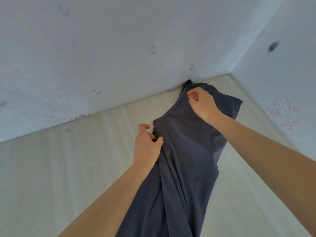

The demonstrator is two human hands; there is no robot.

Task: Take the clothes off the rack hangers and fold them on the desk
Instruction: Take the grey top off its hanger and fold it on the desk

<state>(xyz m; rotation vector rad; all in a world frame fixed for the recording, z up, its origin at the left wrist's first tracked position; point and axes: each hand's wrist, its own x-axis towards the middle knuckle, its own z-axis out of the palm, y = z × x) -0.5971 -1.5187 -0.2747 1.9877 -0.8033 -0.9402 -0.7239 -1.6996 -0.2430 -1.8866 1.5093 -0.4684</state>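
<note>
A dark grey garment (184, 151) lies stretched along the pale wooden desk (85, 159), its far end reaching the corner where the two walls meet. My left hand (147, 142) pinches the garment's left edge near a shoulder, thumb on top of the cloth. My right hand (202, 103) grips the fabric at the far end, close to the neckline, with curled fingers. The lower part of the garment runs out of the bottom of the view. No hanger or rack is in sight.
Light blue walls (102, 57) with faint pink cartoon prints close off the desk at the back and right (282, 82). Bare desk surface lies to the left of the garment and a narrower strip to its right (239, 194).
</note>
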